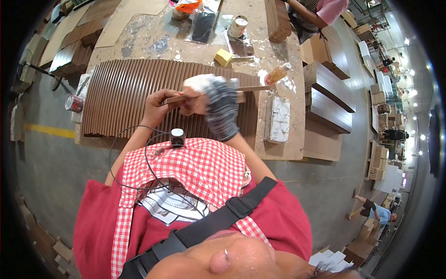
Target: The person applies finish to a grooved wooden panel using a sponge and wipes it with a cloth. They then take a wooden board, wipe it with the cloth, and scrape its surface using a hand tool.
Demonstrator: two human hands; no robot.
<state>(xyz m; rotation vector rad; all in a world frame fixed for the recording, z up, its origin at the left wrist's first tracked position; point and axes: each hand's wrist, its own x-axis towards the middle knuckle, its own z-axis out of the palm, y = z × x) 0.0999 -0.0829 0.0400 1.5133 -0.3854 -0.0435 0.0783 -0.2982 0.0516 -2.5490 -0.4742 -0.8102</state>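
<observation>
My bare left hand (158, 108) pinches one end of a narrow brown slat (254, 88), raised above a wide row of similar brown slats (125, 100) lying side by side on the table. My right hand (211, 103) wears a grey-and-black striped glove and closes around the slat to the right of my left hand. Between its fingers is a white, cloth-like wad (199, 83), smeared by motion. The slat's far end sticks out to the right beyond the glove.
A paint-spattered table (139, 35) holds a yellow sponge (223, 57), an open can (238, 27), a bottle (278, 73) and a whitish block (278, 119). Another can (74, 103) stands at the left edge. A co-worker (320, 14) stands at the far right beside stacked brown boards (330, 104).
</observation>
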